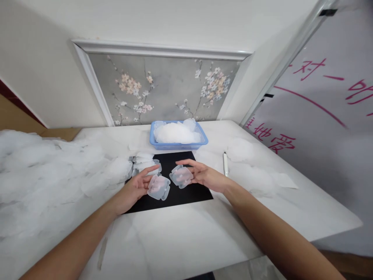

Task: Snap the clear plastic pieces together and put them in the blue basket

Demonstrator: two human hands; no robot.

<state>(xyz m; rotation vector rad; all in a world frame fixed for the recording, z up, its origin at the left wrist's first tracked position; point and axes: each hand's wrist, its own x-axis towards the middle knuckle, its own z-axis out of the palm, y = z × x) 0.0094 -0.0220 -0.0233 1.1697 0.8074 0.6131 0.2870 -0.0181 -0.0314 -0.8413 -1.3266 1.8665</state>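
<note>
Over a black mat, my left hand grips a thin translucent plastic piece, squarish with notched edges. A similar translucent plastic piece is held up in my right hand, its fingers showing through the sheet. The two pieces are close together but apart. Just behind my left fingers, several more translucent pieces lie stacked and overlapping on the mat's left edge.
A blue basket filled with white translucent pieces stands at the back. A large heap of such pieces covers the left side. On the right lie a white pen-like tool and loose pieces. A whiteboard rises at the right.
</note>
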